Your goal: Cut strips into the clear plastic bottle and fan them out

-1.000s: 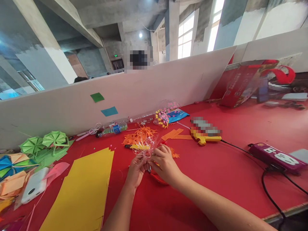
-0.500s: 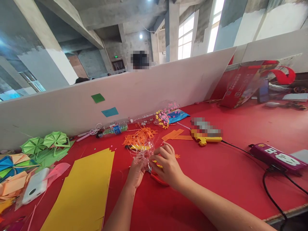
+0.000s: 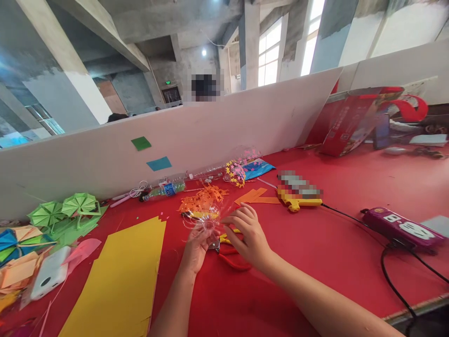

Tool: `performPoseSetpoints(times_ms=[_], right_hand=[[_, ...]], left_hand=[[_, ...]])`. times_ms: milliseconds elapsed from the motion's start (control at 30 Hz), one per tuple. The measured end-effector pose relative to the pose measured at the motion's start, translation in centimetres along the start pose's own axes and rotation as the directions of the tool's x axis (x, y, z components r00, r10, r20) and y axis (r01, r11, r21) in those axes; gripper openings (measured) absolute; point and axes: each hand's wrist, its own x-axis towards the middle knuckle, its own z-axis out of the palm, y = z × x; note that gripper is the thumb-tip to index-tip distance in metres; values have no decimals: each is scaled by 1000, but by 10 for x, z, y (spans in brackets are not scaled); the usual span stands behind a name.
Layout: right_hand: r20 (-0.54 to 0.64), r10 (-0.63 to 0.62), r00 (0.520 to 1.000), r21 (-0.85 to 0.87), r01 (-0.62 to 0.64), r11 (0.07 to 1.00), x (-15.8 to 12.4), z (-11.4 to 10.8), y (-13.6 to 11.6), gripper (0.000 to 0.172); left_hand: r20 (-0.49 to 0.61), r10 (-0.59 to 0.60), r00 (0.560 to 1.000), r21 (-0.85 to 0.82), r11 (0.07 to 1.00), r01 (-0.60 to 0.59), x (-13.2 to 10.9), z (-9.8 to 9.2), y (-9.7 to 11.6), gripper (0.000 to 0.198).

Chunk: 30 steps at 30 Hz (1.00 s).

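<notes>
A clear plastic piece [image 3: 208,225], cut into thin curling strips around a ring-like centre, is pinched by my left hand [image 3: 197,245] over the red table. Just right of it, my right hand [image 3: 250,236] has its fingers stretched and slightly apart, close to the strips; whether a fingertip touches one is hard to see. Beneath my hands lies a red-handled tool [image 3: 235,266], its head partly hidden, along with a yellow-handled tool [image 3: 226,238]. Orange paper stars [image 3: 203,199] are heaped behind the plastic, and a yellow-and-black tool [image 3: 196,215] lies before them, partly covered.
Yellow paper sheets [image 3: 119,276] lie on the left, beyond them green folded paper umbrellas [image 3: 80,204] and a white device [image 3: 51,274]. A yellow glue gun [image 3: 300,202] is wired to a purple box [image 3: 401,228]. A white partition [image 3: 196,135] borders the back.
My right hand has drawn slightly right, away from the plastic, and its fingers have spread. My left hand still holds the piece, now shifted a little left. More of the red-handled tool shows.
</notes>
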Motion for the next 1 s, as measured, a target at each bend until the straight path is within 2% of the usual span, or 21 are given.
performPoseSetpoints(times_ms=[200,467,667,1000], right_hand=[[49,-12,999,-10,13,1000,-1,6,2,14],[75,26,997,-22,-24,999,-4,10,5,4],[89,-2,996,2,2,1000,-4,11,3,10],[97,-29,995,-56,35,998,-5,13,5,8]], left_hand=[[19,-14,1000,3,1000,14,0,-2,-2,35],[34,-62,997,5,998,62,-1,-3,-7,34],[14,-60,998,-23,998,60,-1,-3,-7,37],[21,-36,999,37,999,36,-2,0,-3,41]])
